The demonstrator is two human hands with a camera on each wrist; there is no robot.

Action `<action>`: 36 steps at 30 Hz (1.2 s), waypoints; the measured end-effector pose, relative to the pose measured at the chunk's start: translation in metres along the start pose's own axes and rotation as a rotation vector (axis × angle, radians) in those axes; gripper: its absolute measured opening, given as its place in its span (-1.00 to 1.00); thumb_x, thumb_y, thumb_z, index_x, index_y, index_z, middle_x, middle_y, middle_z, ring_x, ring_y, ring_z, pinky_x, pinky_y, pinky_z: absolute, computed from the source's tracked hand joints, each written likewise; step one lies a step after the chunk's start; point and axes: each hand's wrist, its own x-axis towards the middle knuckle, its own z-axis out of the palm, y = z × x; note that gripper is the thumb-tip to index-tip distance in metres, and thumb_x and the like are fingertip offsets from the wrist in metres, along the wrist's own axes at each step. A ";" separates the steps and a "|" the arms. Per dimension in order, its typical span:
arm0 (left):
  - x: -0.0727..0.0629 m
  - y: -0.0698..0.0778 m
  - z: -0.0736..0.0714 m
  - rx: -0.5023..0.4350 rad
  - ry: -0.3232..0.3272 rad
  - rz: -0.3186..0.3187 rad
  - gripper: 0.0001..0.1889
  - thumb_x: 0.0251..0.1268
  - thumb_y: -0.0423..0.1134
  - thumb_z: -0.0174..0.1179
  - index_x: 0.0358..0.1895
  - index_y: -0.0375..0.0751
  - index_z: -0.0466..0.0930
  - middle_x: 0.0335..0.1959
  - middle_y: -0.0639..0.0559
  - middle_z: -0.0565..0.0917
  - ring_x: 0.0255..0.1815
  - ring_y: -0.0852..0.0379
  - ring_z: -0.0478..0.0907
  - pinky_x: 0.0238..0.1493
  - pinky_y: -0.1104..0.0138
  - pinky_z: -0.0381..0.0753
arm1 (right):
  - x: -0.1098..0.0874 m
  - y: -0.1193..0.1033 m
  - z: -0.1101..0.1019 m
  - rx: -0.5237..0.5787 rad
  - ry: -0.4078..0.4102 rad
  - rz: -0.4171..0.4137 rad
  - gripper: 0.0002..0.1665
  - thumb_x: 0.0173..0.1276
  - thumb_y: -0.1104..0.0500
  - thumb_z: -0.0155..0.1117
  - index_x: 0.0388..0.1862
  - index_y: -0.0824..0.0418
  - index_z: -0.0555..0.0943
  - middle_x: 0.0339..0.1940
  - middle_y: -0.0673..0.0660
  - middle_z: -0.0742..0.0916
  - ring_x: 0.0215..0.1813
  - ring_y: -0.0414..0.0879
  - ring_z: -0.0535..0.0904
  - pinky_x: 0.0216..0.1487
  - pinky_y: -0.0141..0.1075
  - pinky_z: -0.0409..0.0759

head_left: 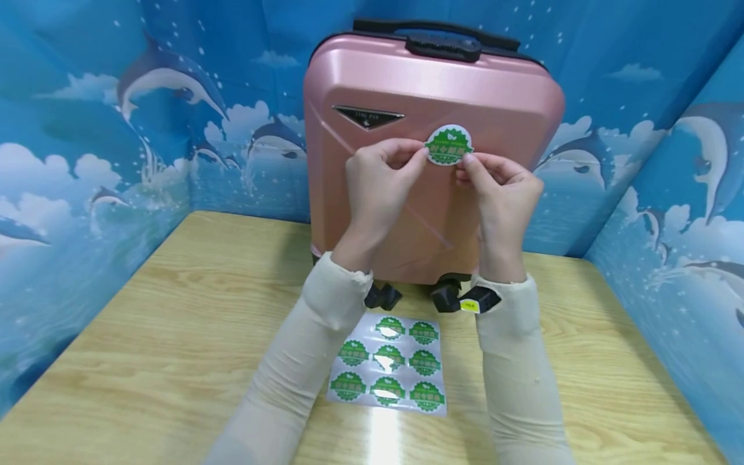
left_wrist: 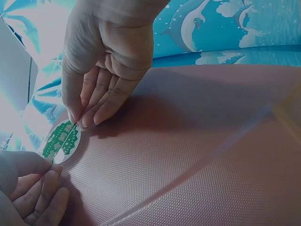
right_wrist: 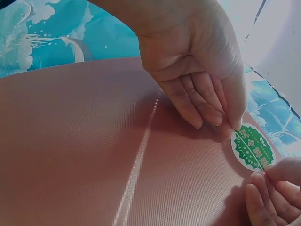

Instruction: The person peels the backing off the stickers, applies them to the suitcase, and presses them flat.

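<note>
A round green-and-white sticker [head_left: 449, 144] is held flat before the front of a pink hard-shell suitcase [head_left: 401, 213]. My left hand [head_left: 383, 184] pinches its left edge between thumb and forefinger. At the opposite edge, my right hand [head_left: 504, 197] pinches it the same way. Both wrist views show the sticker [left_wrist: 62, 141] [right_wrist: 254, 147] very close to the textured shell; whether its back touches the shell I cannot tell. On the wooden table below lies a sheet [head_left: 386, 365] of similar green stickers, with a blank spot at its upper left, partly covered by the left sleeve.
The suitcase stands upright on the wooden table [head_left: 232, 310], its black handle [head_left: 436, 29] on top and black wheels [head_left: 447, 294] below. A dark triangular badge [head_left: 369, 117] sits left of the sticker. Blue dolphin-print curtains [head_left: 244, 77] enclose the back and sides.
</note>
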 end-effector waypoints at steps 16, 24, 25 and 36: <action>0.003 0.005 0.005 0.053 0.023 0.021 -0.83 0.21 -0.20 0.27 -0.26 -0.23 0.73 -0.35 0.03 0.75 -0.42 0.34 0.65 -0.41 0.57 0.53 | 0.004 -0.005 0.003 0.003 0.026 0.001 -0.82 0.01 0.31 0.49 -0.45 0.43 0.70 -0.53 0.20 0.73 -0.51 -0.05 0.67 -0.33 -0.32 0.65; 0.004 0.008 0.007 0.059 0.024 0.013 -0.84 0.20 -0.23 0.26 -0.26 -0.24 0.72 -0.37 0.03 0.75 -0.44 0.33 0.64 -0.42 0.55 0.53 | 0.005 -0.007 0.004 -0.041 0.025 0.004 -0.78 0.01 0.26 0.50 -0.42 0.42 0.71 -0.51 0.20 0.73 -0.48 -0.03 0.67 -0.29 -0.32 0.65; 0.004 0.008 0.007 0.060 0.024 0.011 -0.84 0.20 -0.23 0.26 -0.26 -0.25 0.72 -0.37 0.04 0.75 -0.44 0.33 0.64 -0.42 0.55 0.53 | 0.005 -0.007 0.004 -0.044 0.024 0.005 -0.78 0.01 0.26 0.50 -0.42 0.42 0.71 -0.51 0.20 0.73 -0.48 -0.03 0.67 -0.29 -0.32 0.65; 0.005 0.004 0.007 0.045 0.022 0.005 -0.85 0.21 -0.23 0.27 -0.27 -0.24 0.69 -0.35 0.04 0.74 -0.41 0.33 0.64 -0.39 0.53 0.54 | 0.006 -0.005 0.005 -0.034 0.025 0.015 -0.83 0.02 0.30 0.49 -0.45 0.42 0.71 -0.54 0.18 0.73 -0.51 -0.05 0.67 -0.32 -0.33 0.65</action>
